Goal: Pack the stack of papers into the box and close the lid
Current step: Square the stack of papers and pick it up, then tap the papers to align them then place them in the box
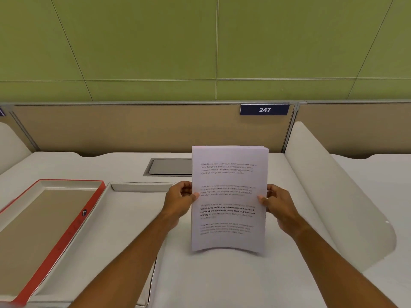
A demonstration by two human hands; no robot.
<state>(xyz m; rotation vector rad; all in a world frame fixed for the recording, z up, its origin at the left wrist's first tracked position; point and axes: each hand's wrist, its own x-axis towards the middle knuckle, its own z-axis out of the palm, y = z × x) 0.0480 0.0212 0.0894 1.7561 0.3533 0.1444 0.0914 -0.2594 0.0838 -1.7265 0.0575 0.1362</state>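
Note:
A stack of printed white papers [229, 196] stands upright on its bottom edge on the white desk, right of centre. My left hand [180, 201] grips its left edge and my right hand [278, 203] grips its right edge. To the left lies the open white box [124, 218], shallow and empty, partly hidden by my left forearm. Further left lies the red-edged lid [44, 221], upside down with its brown inside facing up.
A grey cable hatch [169, 166] is set in the desk behind the box. A curved white divider [333, 196] rises on the right, and another at the far left. A beige partition with a "247" sign [264, 110] closes the back.

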